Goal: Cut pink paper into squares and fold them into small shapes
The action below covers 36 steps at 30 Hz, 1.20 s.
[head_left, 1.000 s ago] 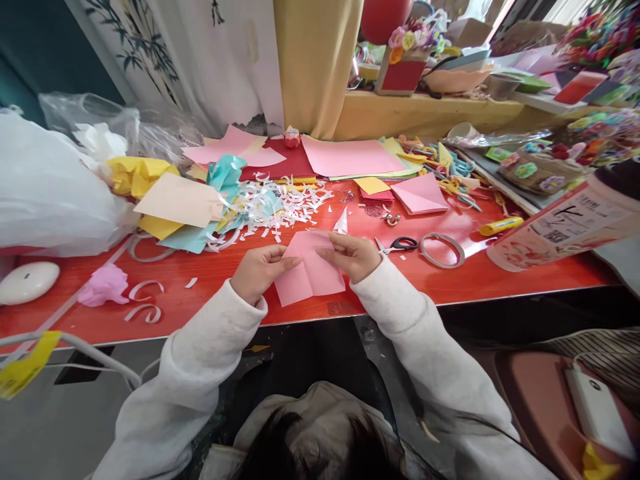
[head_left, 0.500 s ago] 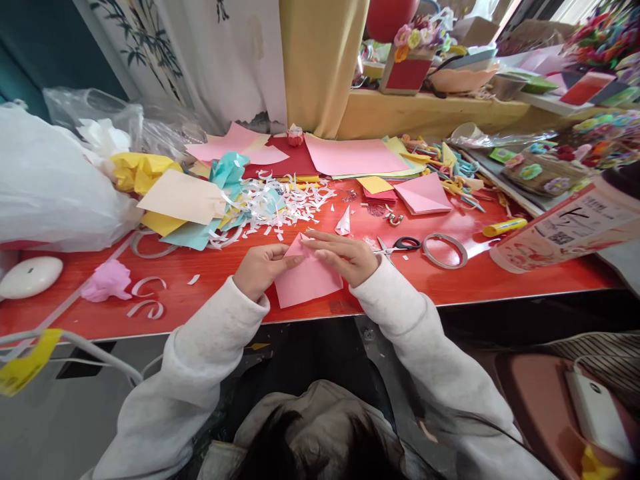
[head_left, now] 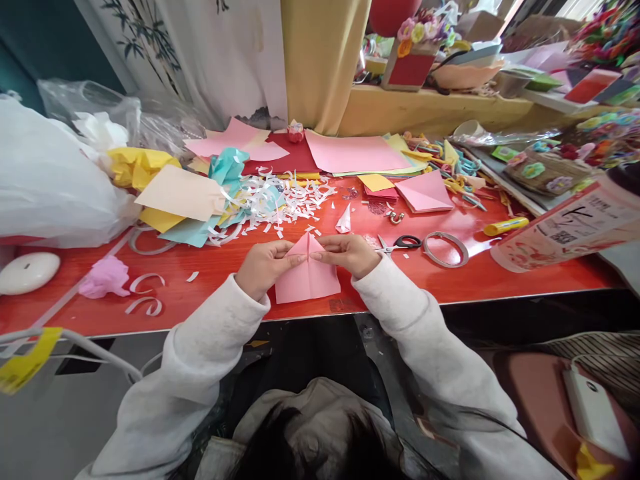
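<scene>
A sheet of pink paper (head_left: 307, 283) lies at the front of the red table, both its upper corners folded in to a point with a crease down the middle. My left hand (head_left: 265, 265) pinches its left folded edge, thumb on top. On the opposite edge my right hand (head_left: 351, 255) grips the paper the same way, its thumb near the centre line. Just beyond the right hand are a small folded pink paper piece (head_left: 344, 220) and scissors (head_left: 403, 245) with black handles.
White paper shreds (head_left: 270, 203) and coloured sheets spread behind the hands. A roll of tape (head_left: 446, 249), a yellow marker (head_left: 505, 227) and a large cup (head_left: 560, 227) stand or lie rightward. Stacked pink paper (head_left: 425, 193) sits behind the scissors. A crumpled pink paper (head_left: 105, 277) lies left.
My right hand has gone from lying flat across the paper's top to pinching its right edge. The right corner is now folded in, and the point faces straight away from me.
</scene>
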{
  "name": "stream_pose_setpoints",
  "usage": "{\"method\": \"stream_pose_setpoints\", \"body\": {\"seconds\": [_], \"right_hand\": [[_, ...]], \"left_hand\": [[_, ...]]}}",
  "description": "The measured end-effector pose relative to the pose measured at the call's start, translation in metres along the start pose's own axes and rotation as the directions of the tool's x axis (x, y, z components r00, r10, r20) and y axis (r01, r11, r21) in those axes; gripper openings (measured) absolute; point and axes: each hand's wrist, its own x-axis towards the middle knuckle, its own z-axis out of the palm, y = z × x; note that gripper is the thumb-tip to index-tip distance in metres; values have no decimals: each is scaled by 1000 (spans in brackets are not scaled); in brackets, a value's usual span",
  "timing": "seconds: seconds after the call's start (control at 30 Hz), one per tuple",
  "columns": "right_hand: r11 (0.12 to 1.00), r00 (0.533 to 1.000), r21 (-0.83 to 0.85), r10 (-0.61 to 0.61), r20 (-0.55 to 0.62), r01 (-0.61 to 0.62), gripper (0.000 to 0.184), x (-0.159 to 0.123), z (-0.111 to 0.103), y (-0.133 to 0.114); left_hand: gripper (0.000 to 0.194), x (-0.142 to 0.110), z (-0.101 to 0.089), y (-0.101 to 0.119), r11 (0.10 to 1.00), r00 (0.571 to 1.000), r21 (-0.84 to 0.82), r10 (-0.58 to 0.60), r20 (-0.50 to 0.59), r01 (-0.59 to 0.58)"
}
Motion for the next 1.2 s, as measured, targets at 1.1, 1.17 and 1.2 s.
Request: {"method": "stream_pose_setpoints", "body": {"seconds": [1.1, 1.17, 1.2], "right_hand": [[995, 979, -14, 98, 177, -97, 54, 3, -3, 4], [994, 966, 8, 104, 237, -109, 54, 2, -2, 3], [994, 959, 24, 98, 264, -108, 52, 1, -1, 2]], "left_hand": [[27, 5, -1, 1, 950, 988, 277, 154, -6, -146], [25, 5, -1, 3, 949, 986, 279, 165, -34, -149], [25, 5, -1, 3, 950, 985, 275, 166, -35, -150]]}}
